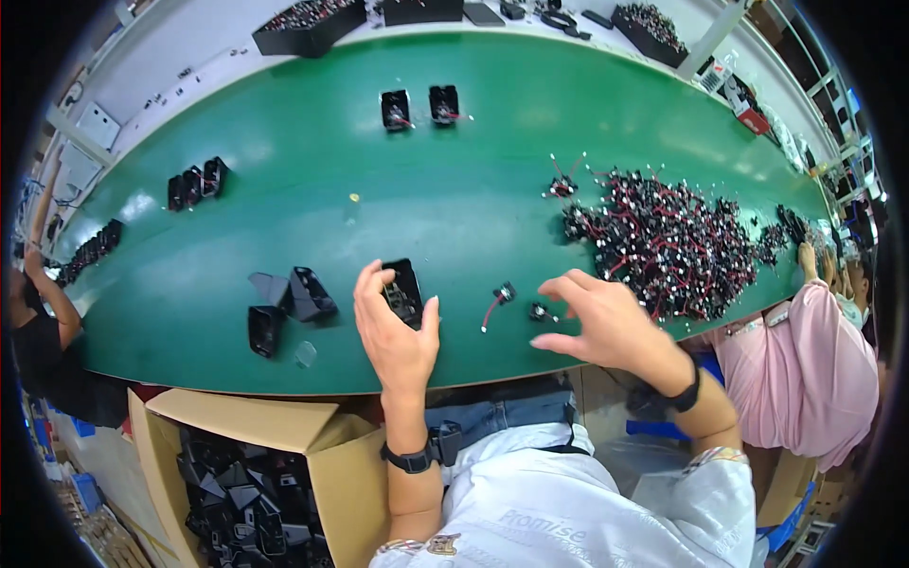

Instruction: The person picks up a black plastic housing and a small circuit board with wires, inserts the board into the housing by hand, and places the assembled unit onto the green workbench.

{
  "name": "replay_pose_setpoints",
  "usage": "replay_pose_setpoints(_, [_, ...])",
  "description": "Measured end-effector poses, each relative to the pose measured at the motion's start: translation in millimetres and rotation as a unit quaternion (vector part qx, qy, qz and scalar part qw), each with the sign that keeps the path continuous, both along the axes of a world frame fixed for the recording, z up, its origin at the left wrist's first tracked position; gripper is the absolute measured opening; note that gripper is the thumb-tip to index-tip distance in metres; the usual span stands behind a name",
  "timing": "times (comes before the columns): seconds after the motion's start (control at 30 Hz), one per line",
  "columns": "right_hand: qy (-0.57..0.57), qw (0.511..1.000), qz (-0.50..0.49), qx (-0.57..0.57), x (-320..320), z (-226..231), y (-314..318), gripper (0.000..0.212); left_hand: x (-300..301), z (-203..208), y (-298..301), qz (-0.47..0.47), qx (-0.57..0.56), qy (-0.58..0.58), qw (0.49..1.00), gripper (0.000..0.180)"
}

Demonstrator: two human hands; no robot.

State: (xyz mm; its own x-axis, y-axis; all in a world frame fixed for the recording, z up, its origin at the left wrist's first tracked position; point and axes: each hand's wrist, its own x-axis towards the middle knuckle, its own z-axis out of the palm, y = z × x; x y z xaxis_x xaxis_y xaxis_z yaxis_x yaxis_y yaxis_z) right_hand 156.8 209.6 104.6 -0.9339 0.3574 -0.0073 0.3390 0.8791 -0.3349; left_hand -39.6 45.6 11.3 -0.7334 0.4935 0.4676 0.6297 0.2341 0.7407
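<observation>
My left hand (396, 336) curls round a black plastic housing (405, 289) on the green table, fingers along its left side and thumb at its lower right. The housing's hollow side faces up. My right hand (606, 322) is open, thumb and fingers apart, right beside a small black part (540, 311). Its fingers do not appear to touch that part. Between my hands lies another small black part (506, 292) with a red wire and a white connector. Left of my left hand are several black housings, one of them (264, 331) hollow side up.
A big heap of wired parts (672, 246) covers the table's right side. Two housings with wires (395, 111) stand at the back. A cardboard box (241, 417) of black housings is below the front edge. Other people sit at both ends; one wears a pink top (805, 369).
</observation>
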Motion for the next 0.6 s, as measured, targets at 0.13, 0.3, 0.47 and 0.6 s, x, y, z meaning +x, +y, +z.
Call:
replay_pose_setpoints(0.13, [0.090, 0.984, -0.077, -0.130, -0.8, -46.0, -16.2, 0.026, 5.6, -9.1, -5.6, -0.024, 0.006, -0.041, 0.999, 0.068])
replay_pose_setpoints(0.3, [0.210, 0.946, -0.122, -0.217, -2.1, -53.9, -23.5, 0.020, 21.7, -2.6, -16.2, -0.035, 0.017, -0.165, 0.986, 0.070])
replay_pose_setpoints(0.47, [0.205, 0.958, -0.103, -0.174, 1.1, -55.6, -25.1, 0.018, 29.2, -2.2, -15.6, -0.031, 0.003, -0.046, 0.998, 0.077])
replay_pose_setpoints(0.6, [0.179, 0.963, -0.084, -0.182, 0.1, -53.3, -21.7, 0.019, 26.2, -3.2, -17.3, -0.044, 0.006, -0.073, 0.996, 0.074])
